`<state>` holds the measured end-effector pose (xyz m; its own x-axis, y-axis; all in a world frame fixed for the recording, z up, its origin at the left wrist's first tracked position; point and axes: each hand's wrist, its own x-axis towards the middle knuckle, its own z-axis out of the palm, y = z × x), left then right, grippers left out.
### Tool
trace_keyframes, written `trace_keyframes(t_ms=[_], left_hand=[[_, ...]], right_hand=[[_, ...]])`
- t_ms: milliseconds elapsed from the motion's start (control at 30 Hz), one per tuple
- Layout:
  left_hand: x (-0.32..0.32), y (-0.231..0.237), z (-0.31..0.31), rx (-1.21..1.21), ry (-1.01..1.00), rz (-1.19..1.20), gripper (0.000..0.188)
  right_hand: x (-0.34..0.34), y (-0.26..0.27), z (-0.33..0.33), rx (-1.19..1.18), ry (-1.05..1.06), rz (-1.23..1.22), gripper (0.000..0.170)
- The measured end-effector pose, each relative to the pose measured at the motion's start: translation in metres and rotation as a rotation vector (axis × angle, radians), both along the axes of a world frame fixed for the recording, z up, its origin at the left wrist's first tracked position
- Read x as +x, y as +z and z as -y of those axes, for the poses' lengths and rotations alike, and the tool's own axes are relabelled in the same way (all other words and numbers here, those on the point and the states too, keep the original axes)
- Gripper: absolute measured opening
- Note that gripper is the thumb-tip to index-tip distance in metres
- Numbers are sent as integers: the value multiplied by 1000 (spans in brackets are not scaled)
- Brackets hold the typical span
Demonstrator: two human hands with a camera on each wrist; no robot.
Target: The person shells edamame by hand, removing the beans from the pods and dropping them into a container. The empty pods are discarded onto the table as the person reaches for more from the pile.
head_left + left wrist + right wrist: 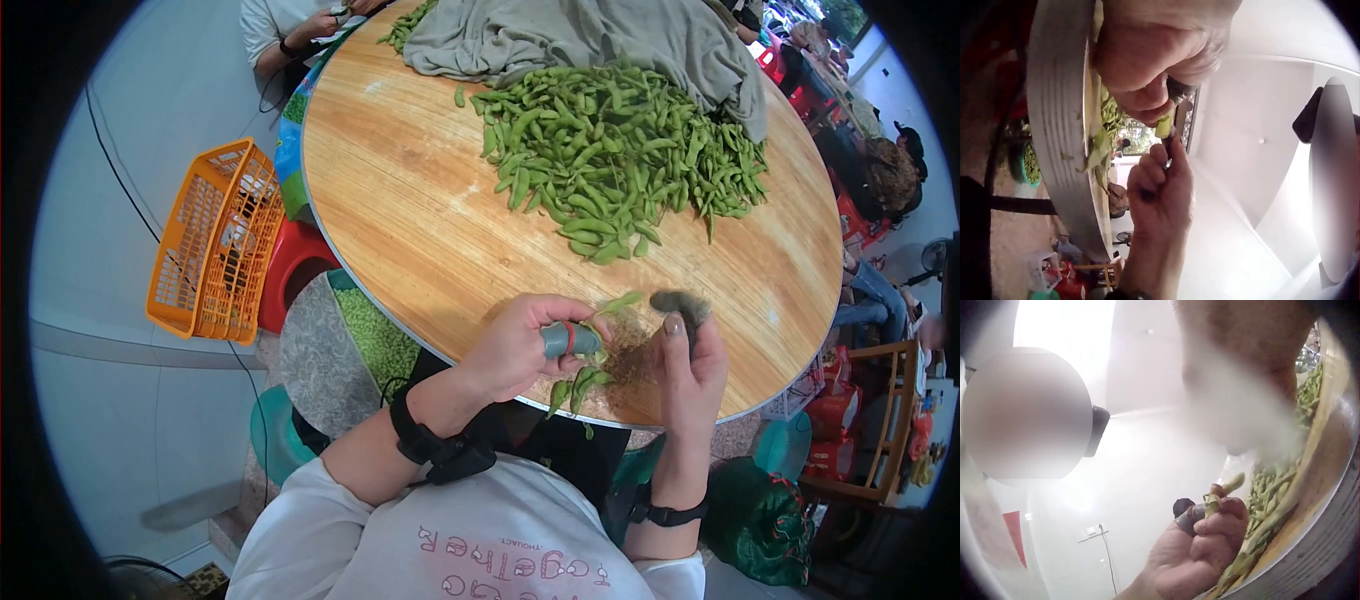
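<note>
The left hand (pixel 520 345) is over the near edge of the round table and pinches a green soybean pod (pixel 622 300) between thumb and fingers. A grey cover (pixel 565 339) with a red band sits on its thumb. Close to the right, the right hand (pixel 692 365) has its fingers curled, with a grey cover (pixel 682 303) on one finger; nothing shows between thumb and finger. In the left wrist view, the right thumb tip is right by the pod (pixel 1163 129). Several loose pods (pixel 588 382) lie below the hands at the table edge.
A large heap of pods (pixel 610 150) covers the far part of the wooden table (pixel 400 190), partly under a grey cloth (pixel 560 40). Shelled green beans (pixel 370 330) are below at the left, near an orange basket (pixel 190 245) and a red stool (pixel 295 255). Another person (pixel 285 35) sits across.
</note>
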<state>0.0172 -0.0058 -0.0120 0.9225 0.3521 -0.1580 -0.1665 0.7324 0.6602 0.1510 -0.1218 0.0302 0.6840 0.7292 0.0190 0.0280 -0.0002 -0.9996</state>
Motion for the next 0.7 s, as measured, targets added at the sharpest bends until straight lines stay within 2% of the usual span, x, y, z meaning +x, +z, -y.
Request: trace_keyframes(t_ms=[67, 133, 167, 267, 333, 400, 433, 467, 500, 533, 600, 633, 700], left_hand=[[0, -3, 0, 9, 32, -26, 17], [0, -9, -1, -57, -29, 31, 18], [1, -9, -1, -58, -30, 31, 18], [0, -7, -3, 29, -63, 82, 18], [-1, 5, -10, -90, -124, 68, 20], [-1, 5, -8, -72, -136, 53, 22], [0, 6, -8, -52, -149, 40, 23], [1, 8, -7, -50, -153, 40, 23], [4, 13, -7, 13, 14, -57, 24], [5, 16, -7, 76, 182, -153, 25], [4, 18, -1, 88, 122, -135, 25], [2, 18, 3, 95, 65, -121, 26], [3, 16, 13, 72, 70, -71, 25]], right_hand=[[4, 1, -5, -21, 38, 29, 19], [6, -4, -9, -102, 283, 82, 20], [6, 0, -9, -110, 360, -12, 19], [7, -8, -5, -173, 394, 34, 18], [7, -11, -1, -147, 393, 62, 16], [9, -14, 4, -100, 423, 197, 13], [9, -13, 5, -97, 419, 198, 13], [8, -11, 5, -78, 235, 106, 12], [8, -10, 6, -58, 53, 14, 11], [10, -9, 7, -55, 50, 16, 11], [13, -9, 7, -38, -138, 91, 11], [9, -4, 6, -139, -126, 299, 11], [-9, -9, 4, -73, -66, 376, 11]])
